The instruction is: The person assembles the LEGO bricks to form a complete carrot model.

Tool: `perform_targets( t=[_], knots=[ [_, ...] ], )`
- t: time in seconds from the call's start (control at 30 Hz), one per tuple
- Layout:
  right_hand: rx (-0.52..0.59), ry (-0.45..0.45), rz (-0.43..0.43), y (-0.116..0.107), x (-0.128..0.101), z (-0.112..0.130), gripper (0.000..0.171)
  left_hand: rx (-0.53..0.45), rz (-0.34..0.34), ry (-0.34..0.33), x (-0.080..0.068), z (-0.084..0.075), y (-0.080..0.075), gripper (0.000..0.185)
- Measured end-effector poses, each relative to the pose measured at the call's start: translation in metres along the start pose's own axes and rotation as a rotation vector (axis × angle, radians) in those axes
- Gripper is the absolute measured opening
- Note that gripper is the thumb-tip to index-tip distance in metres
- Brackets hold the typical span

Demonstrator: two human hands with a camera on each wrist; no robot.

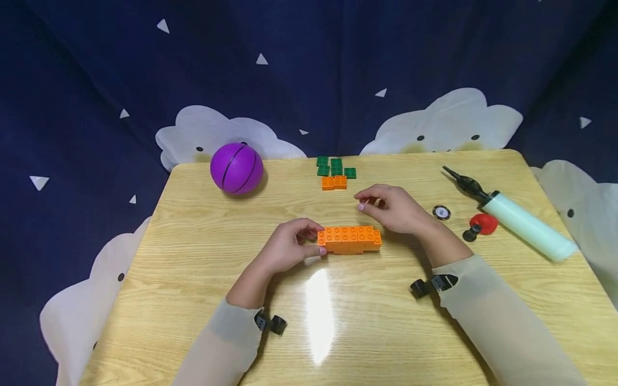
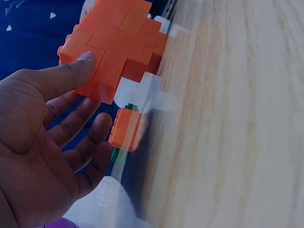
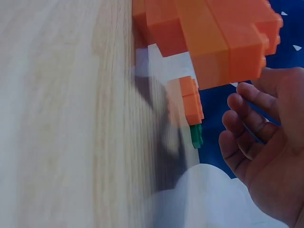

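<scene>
A long block of stacked orange toy building bricks (image 1: 350, 240) lies lengthwise across the middle of the table, wider at the top and stepped inward below. My left hand (image 1: 288, 247) pinches its left end, thumb at the front and fingers behind. In the left wrist view the thumb presses flat on the orange bricks (image 2: 111, 52), while the other fingers curve loosely. My right hand (image 1: 393, 208) is raised just beyond the right end, holding nothing. Its relaxed fingers show apart from the bricks (image 3: 209, 38) in the right wrist view.
Behind are two loose orange bricks (image 1: 334, 183) and several green bricks (image 1: 336, 166). A purple ball (image 1: 236, 168) sits at the back left. On the right lie a round chip (image 1: 441, 213), a red piece (image 1: 484, 223), a small black part (image 1: 471, 233) and a pale green hand pump (image 1: 526, 225).
</scene>
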State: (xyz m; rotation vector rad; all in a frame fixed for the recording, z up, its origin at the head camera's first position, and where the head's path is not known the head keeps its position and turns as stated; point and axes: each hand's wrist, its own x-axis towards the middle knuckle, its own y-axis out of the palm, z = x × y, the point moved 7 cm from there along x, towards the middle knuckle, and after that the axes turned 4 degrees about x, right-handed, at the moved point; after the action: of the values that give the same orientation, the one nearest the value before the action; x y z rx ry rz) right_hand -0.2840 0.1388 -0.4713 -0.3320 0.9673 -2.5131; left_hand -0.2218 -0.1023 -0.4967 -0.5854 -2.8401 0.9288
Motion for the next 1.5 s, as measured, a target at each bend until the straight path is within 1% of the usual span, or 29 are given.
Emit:
perform_targets(
  t=[0.27,0.43,0.6,0.8,0.9,1.07,1.17,1.3,1.5],
  knots=[
    [-0.026,0.03,-0.007,0.007,0.027,-0.005,0.038,0.0,0.006,0.009,0.001,-0.002,0.0,0.038],
    [-0.079,0.041,-0.007,0.013,0.041,-0.011,0.047,0.0,0.01,0.016,0.001,-0.002,0.001,0.038],
    [-0.132,0.09,0.028,0.023,0.054,-0.018,0.057,0.013,0.004,0.013,0.0,0.0,0.002,0.038],
    [-0.209,0.152,0.077,0.031,0.058,-0.021,0.063,0.006,0.012,0.01,-0.002,0.0,0.004,0.038],
    [-0.246,0.15,0.071,0.031,0.059,-0.021,0.056,0.013,0.01,0.016,-0.002,-0.001,0.003,0.038],
    [-0.265,0.12,0.044,0.029,0.06,-0.019,0.031,0.026,0.002,0.015,-0.002,-0.001,0.002,0.038],
    [-0.267,0.121,0.046,0.028,0.058,-0.019,0.022,0.019,0.003,0.006,-0.002,-0.001,0.001,0.037],
    [-0.259,0.126,0.04,0.026,0.053,-0.02,0.018,0.016,0.002,0.006,-0.001,-0.002,0.001,0.037],
    [-0.208,0.119,0.013,0.021,0.044,-0.016,0.019,0.008,0.002,0.006,-0.001,-0.003,0.002,0.037]
  ],
)
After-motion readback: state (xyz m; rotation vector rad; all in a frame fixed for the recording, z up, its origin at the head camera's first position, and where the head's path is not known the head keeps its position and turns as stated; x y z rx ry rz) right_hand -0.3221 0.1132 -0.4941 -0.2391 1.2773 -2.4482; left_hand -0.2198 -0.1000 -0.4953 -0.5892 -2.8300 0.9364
